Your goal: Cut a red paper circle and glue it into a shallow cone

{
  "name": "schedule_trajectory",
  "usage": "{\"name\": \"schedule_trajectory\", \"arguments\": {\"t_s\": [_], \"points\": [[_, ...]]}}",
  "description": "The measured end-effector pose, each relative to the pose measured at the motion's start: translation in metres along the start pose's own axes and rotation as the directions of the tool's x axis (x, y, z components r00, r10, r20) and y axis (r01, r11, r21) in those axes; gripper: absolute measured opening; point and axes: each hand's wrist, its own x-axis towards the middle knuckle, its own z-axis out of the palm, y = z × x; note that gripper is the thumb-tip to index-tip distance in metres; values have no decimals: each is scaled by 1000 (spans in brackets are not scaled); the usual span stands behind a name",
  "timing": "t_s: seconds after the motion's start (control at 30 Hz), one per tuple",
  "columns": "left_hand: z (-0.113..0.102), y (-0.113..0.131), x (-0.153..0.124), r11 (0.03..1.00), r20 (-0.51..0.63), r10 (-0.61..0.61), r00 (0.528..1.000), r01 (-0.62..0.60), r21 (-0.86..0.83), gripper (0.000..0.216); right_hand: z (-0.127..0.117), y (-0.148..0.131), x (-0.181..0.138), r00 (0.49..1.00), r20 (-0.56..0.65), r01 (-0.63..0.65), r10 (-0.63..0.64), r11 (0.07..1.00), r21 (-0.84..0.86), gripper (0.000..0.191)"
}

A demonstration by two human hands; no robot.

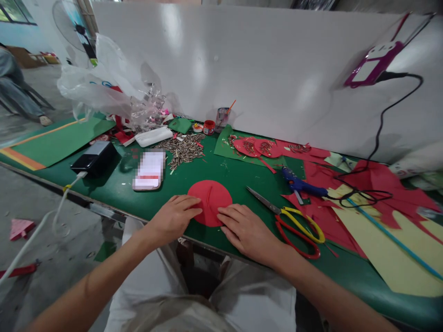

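A red paper circle (209,197) with a raised fold down its middle lies on the green table (145,196) near the front edge. My left hand (174,218) rests on its left edge with the fingers stretched flat. My right hand (246,230) lies flat at its lower right edge, fingertips pressing the paper. Neither hand holds anything.
Scissors (292,220) with yellow and red handles lie right of my right hand, a blue glue gun (300,186) and black cord behind them. Red and yellow paper sheets (377,216) cover the right side. A phone (149,170), a black box (94,157) and a seed pile (184,151) sit left.
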Motion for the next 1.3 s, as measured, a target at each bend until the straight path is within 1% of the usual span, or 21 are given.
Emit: {"name": "schedule_trajectory", "arguments": {"t_s": [0.13,0.27,0.4,0.53,0.63,0.73,0.9,1.03,1.17,1.3], "points": [[6,-3,-11,999,-77,-8,997,4,-49,34,3,-6,0,999,-33,30,-31,999,-22,29],[5,-7,-10,998,-88,-2,996,-4,-63,33,6,-11,0,996,-83,33,-36,999,-37,27],[3,-4,-4,999,-38,0,999,-2,-52,36,6,-14,1,995,-89,37,-39,999,-30,27],[3,2,4,1000,70,-13,997,12,4,45,2,-17,5,999,-20,28,-29,999,-38,28],[3,4,8,999,120,-25,992,21,38,43,-1,-18,9,999,39,31,-28,997,-75,28],[3,4,7,999,127,-22,992,18,35,39,-3,-19,11,997,75,43,-36,994,-96,28],[0,1,9,999,117,-15,993,10,39,42,1,-19,12,998,49,40,-35,993,-113,29],[-5,-3,26,997,116,3,993,-13,81,40,4,-18,12,998,41,45,-40,991,-127,30],[-5,-9,45,988,168,41,985,-65,139,35,3,-19,13,999,34,43,-39,989,-145,30],[-3,-16,49,982,190,68,979,-98,158,37,2,-19,14,999,30,46,-43,990,-130,27]]}}
